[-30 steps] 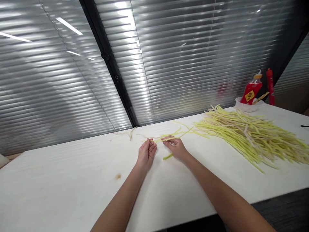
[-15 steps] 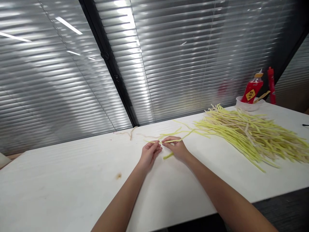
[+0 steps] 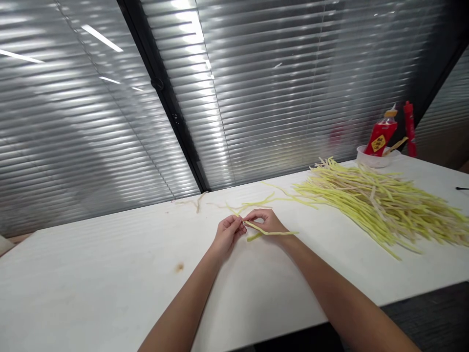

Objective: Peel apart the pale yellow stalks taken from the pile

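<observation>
This looks like an office. Grey slatted blinds and a black frame rise behind a white table.

head cam: just the one, worn up on the person's head
facing: forward and down at the hands
range: pretty close, tabletop across the lower half, blinds up top

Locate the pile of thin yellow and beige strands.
In the head view, the pile lies on the right side of the white table, right of the bare right hand and in front of the round translucent bowl.
</observation>
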The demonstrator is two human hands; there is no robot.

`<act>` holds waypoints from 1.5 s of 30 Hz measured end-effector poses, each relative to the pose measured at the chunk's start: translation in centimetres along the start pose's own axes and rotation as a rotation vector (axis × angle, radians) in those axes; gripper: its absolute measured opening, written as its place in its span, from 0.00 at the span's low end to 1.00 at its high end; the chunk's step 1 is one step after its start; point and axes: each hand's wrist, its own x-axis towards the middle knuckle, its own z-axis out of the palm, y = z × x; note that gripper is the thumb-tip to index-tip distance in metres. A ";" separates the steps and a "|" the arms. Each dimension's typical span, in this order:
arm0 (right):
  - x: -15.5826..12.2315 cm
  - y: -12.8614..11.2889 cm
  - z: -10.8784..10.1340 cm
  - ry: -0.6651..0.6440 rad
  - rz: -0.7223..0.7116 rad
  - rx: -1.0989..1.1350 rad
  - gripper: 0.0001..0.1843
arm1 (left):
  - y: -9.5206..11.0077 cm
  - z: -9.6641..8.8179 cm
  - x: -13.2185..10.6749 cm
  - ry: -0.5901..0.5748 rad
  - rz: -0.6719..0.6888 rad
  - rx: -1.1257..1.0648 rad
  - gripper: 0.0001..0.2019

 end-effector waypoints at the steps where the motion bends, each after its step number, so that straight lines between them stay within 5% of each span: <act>1: 0.0 0.1 0.0 0.006 0.005 -0.006 0.07 | 0.0 0.0 0.0 -0.003 0.001 0.004 0.13; 15: -0.2 0.3 0.2 0.038 0.033 -0.033 0.05 | 0.1 0.5 -0.1 -0.058 0.083 0.181 0.14; 22: -0.1 0.0 1.1 0.052 0.207 0.333 0.11 | -0.1 0.9 -0.5 0.020 0.371 0.431 0.10; 27: -0.1 -0.2 1.4 0.042 0.233 0.288 0.11 | -0.2 0.8 -0.5 0.069 0.456 0.493 0.10; 32: -0.6 -0.3 0.9 0.254 -0.200 -0.292 0.07 | 0.0 0.7 -0.2 0.063 0.275 0.201 0.13; 36: -0.8 -0.7 -0.1 0.253 -0.540 -0.662 0.05 | 0.2 1.0 -0.3 0.005 0.155 0.037 0.14; 45: -0.5 -0.9 -0.8 0.134 -0.652 -0.916 0.08 | 0.5 1.2 -0.7 -0.059 0.069 -0.022 0.12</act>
